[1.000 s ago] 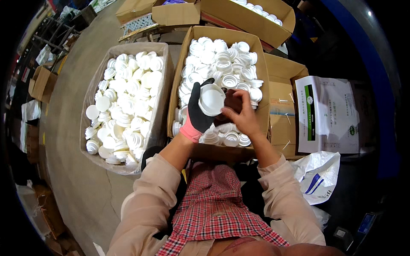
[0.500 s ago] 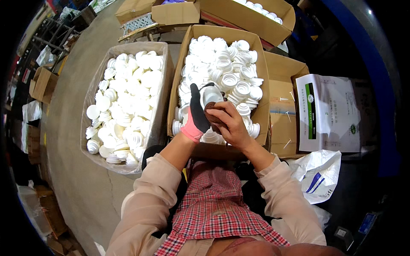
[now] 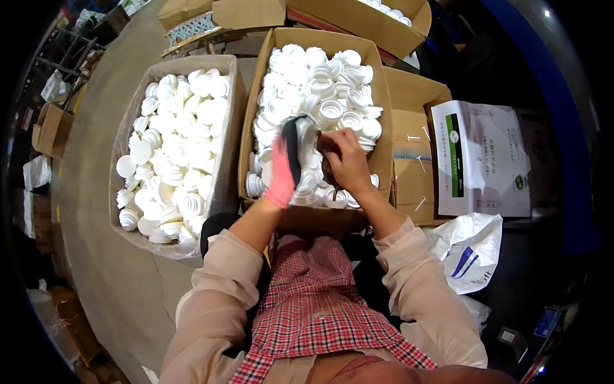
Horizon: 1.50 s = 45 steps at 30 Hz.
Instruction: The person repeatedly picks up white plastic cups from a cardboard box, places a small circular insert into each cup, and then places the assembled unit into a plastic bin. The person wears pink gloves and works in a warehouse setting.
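My left hand (image 3: 286,163), in a pink and black glove, is closed round a white plastic cap (image 3: 307,136) above the middle carton. Motion smears the glove a little. Bare and just beside it, my right hand (image 3: 347,159) has its fingers curled round a dark brown thing (image 3: 329,174) whose kind I cannot make out; a thin strip of it hangs below the palm. Under both hands, the cardboard carton (image 3: 380,83) is heaped with white ridged caps (image 3: 330,111), lying at all angles.
Left of the carton stands a plastic-lined box (image 3: 231,70) full of similar white caps. To the right are a flattened carton (image 3: 409,185) with several small white sticks, a printed white carton sheet (image 3: 480,166) and a white plastic bag (image 3: 470,249). More cartons (image 3: 364,29) stand behind.
My hands have drawn slightly apart; the right with the brown thing has come off the cap. The left glove has turned more upright. The whole view has shifted a little.
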### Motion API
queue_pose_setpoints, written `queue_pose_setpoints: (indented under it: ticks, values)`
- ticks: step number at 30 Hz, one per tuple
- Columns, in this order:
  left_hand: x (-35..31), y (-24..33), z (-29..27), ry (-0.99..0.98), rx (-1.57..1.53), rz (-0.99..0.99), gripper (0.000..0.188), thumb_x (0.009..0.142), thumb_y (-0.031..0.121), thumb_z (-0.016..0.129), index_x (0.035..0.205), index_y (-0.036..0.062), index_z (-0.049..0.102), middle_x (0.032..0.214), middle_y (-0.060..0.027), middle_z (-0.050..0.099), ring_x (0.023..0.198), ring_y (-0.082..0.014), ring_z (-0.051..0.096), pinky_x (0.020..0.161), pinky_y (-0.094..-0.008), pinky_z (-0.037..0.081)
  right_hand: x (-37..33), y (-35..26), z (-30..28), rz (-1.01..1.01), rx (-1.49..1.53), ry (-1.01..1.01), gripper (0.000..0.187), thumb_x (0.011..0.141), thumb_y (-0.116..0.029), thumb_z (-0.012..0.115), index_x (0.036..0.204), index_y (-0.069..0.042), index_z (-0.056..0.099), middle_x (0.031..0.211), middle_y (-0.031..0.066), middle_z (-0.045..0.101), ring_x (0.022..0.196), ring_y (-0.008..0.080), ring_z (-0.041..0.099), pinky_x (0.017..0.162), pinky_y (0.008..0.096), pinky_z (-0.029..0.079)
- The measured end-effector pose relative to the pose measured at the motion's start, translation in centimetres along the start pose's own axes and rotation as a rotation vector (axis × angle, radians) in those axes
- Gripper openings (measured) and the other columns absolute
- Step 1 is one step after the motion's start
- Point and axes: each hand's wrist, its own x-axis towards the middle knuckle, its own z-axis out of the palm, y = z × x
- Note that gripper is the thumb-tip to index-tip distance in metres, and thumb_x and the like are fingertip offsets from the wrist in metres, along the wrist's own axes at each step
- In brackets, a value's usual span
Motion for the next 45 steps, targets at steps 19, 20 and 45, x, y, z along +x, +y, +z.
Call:
queue_pose_setpoints:
  ticks: [19,20,45]
  values:
    - [5.7,2.4,-7.2,-0.083,-0.243,-0.084,0.086,0.073,0.011,0.084,0.135,-0.0029,0.026,0.116,-0.0159,0.061,0.106,-0.0254,0.063,0.091,-0.0402,0.053,0.0,20.3,5.4,0.672,-0.894,-0.383,0.063,0.079,-0.04,0.074,0.127,-0.007,0.051,0.125,0.0202,0.057,0.12,0.0404,0.051,0.096,0.0488,0.046]
    - [5.8,2.4,-7.3,-0.091,-0.176,-0.08,0.092,0.069,0.012,0.088,0.135,-0.0031,0.025,0.117,-0.0155,0.061,0.106,-0.0246,0.063,0.09,-0.0386,0.053,0.1,20.5,5.0,0.667,-0.865,-0.423,0.064,0.078,-0.04,0.074,0.129,-0.008,0.05,0.125,0.0208,0.057,0.12,0.0407,0.05,0.097,0.0488,0.044]
    - [3.6,5.2,-0.8,-0.192,-0.554,-0.109,0.065,0.073,0.001,0.079,0.132,-0.0012,0.05,0.126,-0.0122,0.059,0.111,-0.0196,0.059,0.095,-0.0323,0.048,0.9,-1.3,-4.3,-0.172,0.327,-0.027,0.074,0.07,-0.009,0.081,0.138,-0.007,0.05,0.13,0.011,0.052,0.117,0.0223,0.052,0.093,0.0334,0.048]
